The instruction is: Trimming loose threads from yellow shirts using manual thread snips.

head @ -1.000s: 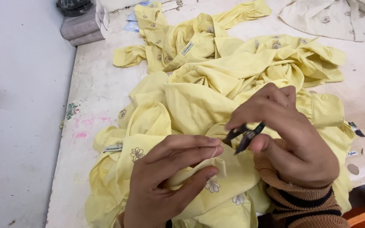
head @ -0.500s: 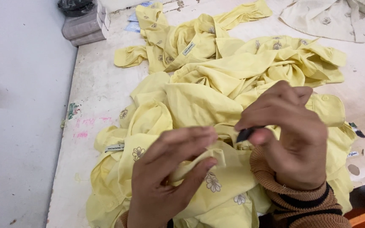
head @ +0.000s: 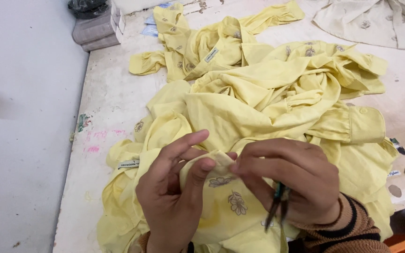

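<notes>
Left hand [head: 174, 197] and right hand [head: 291, 182] pinch a yellow garment [head: 226, 197] fold at lower centre; right fingers also close on dark snips [head: 277, 206].

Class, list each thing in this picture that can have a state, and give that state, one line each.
Left hand: pinching a fold of the yellow embroidered cloth garment.
Right hand: pinching the same fold, dark thread snips tucked in it, tips down.
Pile of yellow garments: crumpled on the white worktable.
</notes>
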